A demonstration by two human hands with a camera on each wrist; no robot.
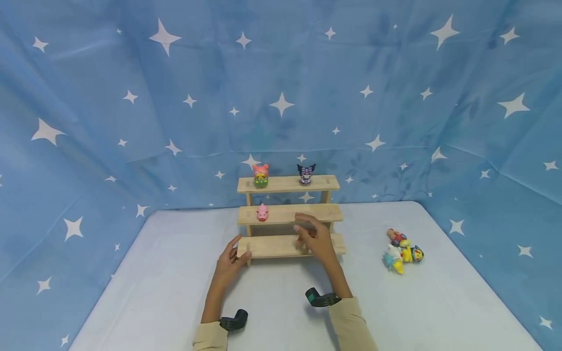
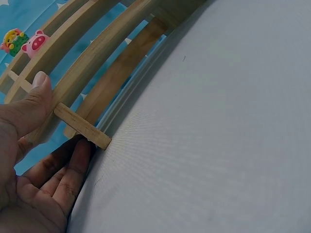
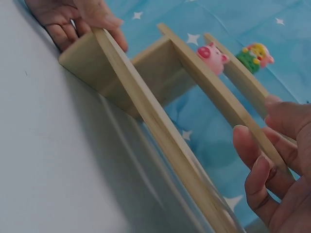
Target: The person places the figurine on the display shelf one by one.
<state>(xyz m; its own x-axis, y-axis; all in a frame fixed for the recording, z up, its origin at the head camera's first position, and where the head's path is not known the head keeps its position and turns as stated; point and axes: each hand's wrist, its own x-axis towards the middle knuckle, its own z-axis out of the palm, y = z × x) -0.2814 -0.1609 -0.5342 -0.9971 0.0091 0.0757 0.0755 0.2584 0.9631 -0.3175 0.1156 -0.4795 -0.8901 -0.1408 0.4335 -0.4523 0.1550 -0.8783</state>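
A three-step wooden display shelf (image 1: pixel 281 247) stands at the middle back. My left hand (image 1: pixel 228 265) grips the left end of its lowest step, the thumb on top and the fingers around the side support (image 2: pixel 81 125). Over the right part of that step is my right hand (image 1: pixel 320 241), its fingers loosely bent near the middle step (image 3: pixel 214 82), holding nothing that I can see. A pink pig figurine (image 1: pixel 262 213) sits at the left of the middle step. On the top step are a pink-and-green figurine (image 1: pixel 260 176) at left and a black-and-purple figurine (image 1: pixel 306 174) at right.
Several small figurines lie in a cluster on the white table (image 1: pixel 439 302) at the right, among them a brown-and-red one (image 1: pixel 397 237) and a blue, white and yellow one (image 1: pixel 392 261). A blue star-patterned cloth (image 1: pixel 281 63) hangs behind and at both sides.
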